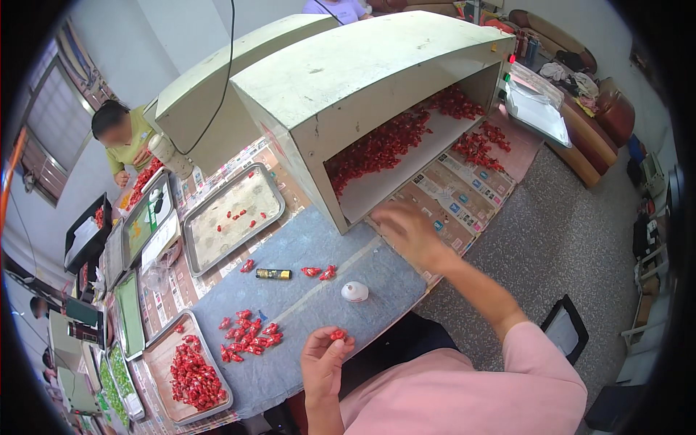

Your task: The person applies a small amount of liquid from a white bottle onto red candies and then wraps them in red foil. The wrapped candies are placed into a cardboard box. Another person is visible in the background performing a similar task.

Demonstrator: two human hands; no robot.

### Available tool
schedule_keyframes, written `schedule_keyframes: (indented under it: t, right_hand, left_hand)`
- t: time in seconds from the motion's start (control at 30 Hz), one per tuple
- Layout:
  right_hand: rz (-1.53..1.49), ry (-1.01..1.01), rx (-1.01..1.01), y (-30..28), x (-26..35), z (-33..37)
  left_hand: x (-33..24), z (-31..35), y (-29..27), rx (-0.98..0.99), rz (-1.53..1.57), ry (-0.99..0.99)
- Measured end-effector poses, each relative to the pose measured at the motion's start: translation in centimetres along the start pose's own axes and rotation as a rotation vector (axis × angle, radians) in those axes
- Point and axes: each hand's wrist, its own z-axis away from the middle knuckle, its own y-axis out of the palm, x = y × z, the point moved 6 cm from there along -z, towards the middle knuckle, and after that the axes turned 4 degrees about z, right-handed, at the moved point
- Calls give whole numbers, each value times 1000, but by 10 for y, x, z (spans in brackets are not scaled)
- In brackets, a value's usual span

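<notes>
Out of the open side of the cream box (377, 69) I can see a heap of red pieces (384, 148) showing, and more red pieces (482, 148) lie on the counter (471, 206) to the right of the box. The right hand (409, 232) is just in front of that opening, by the box's near left corner; it is blurred, and I can't tell whether its fingers hold anything. The left hand (326, 362) is well apart from the box, on its near side, with thumb and fingers pinching one red piece (338, 334).

Between that hand and the box lies a blue mat (312, 235). On it, nearest the box, are two touching pieces (319, 272), a dark tube (273, 274) and a white bottle (354, 291); farther from the box is a loose cluster (250, 335). Left of the box sits a tray (190, 239) with a few scattered bits, and beyond the mat from the box a second tray (156, 362) carries a dense pile (194, 373). Far left of the box is a person (133, 138) in a yellow-green top.
</notes>
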Motion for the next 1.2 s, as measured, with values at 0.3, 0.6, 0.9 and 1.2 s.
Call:
schedule_keyframes:
  t: [0.3,0.6,0.9,1.2]
  right_hand:
    - [435,-33,45,51,-88,-100]
    - [466,-19,50,59,-103,-96]
    - [-480,387,132,6,14,19]
    - [-1072,706,329,43,85,119]
  left_hand:
    - [3,-1,-2,-3,31,11]
    - [3,1,-7,-1,82,-15]
    - [5,5,-10,49,181,-5]
    - [6,4,8,73,-87,135]
